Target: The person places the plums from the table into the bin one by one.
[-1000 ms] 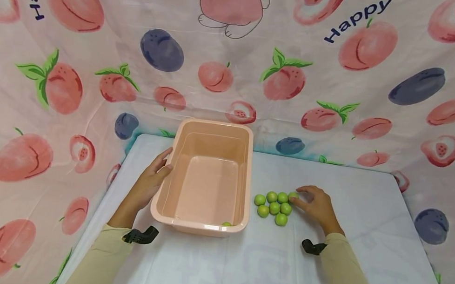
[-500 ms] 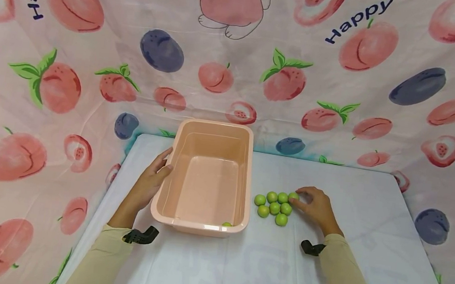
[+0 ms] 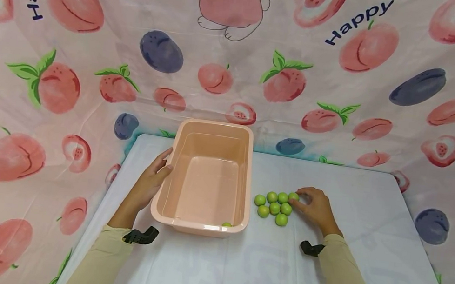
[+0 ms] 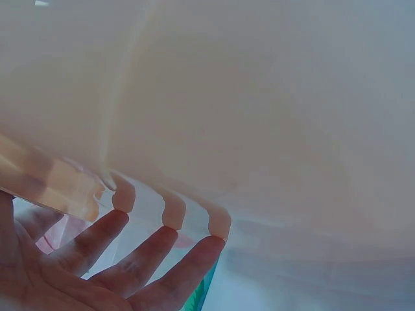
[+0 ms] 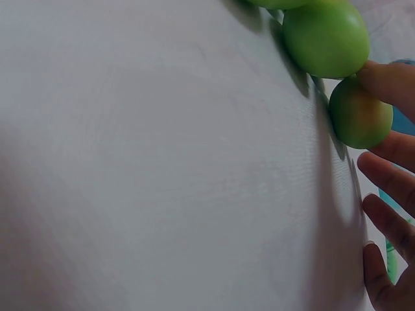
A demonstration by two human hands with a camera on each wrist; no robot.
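Note:
A peach-coloured plastic tub [image 3: 211,191] stands on the white table, with one green fruit [image 3: 227,224] partly showing at its near end. At the tub's left side my left hand [image 3: 147,184] holds the rim, thumb on the edge. In the left wrist view several fingertips [image 4: 170,234] touch its outer wall. Right of the tub lies a loose group of small round green fruits [image 3: 274,208]. My right hand [image 3: 317,209] pinches the far-right green fruit [image 5: 360,113] of this group between thumb and finger, while the other fingers spread. That fruit sits against its neighbour.
A white cloth covers the table [image 3: 357,189]. Behind and beside it hangs a fruit-printed cloth [image 3: 237,58]. Each wrist wears a black camera mount, the left mount [image 3: 141,234] just below the tub's near corner and the right mount [image 3: 311,248] near the sleeve cuff.
My right hand has stayed at the far-right green fruit, its fingers shifting very slightly. The tub, the other fruits and my left hand keep their places.

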